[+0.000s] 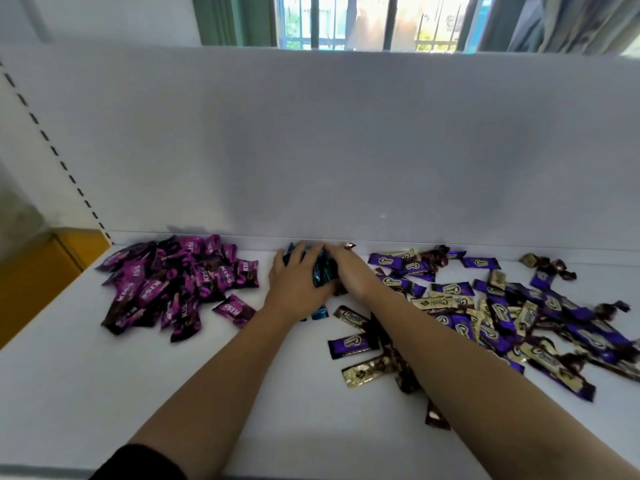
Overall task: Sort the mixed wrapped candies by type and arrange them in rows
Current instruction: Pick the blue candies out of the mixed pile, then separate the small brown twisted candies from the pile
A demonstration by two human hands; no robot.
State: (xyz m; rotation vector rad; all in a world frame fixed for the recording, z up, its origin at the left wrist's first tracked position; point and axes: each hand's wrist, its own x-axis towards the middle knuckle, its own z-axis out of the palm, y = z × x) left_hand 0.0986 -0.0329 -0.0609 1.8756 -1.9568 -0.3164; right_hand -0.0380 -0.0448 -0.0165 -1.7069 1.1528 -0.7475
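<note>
The white shelf (173,393) runs from its open front edge to an upright back panel (346,150), and the candies lie mostly along the back edge. The largest heap is the mixed pile (502,317) toward the back right corner, with purple bars, gold bars and dark twists tangled together and spilling forward. Next is the sorted heap of magenta KISS candies (173,285) toward the back left corner.

Between the two, close to the back edge, sits a small cluster of blue candies (323,271) with both hands on it. The left hand (296,278) lies flat over it, fingers spread and straight. The right hand (351,271) closes in from the other side, fingers laid over the wrappers rather than curled round any one.

The step looks like gathering the blues into one group. To do it well, keep both palms low and draw inward. A loose blue candy (318,312) just beside the left wrist needs collecting — and a stray purple bar (353,344) near the right forearm could get dragged along.

The front left of the shelf is wide and bare — the best room for rows; the right side is crowded.
</note>
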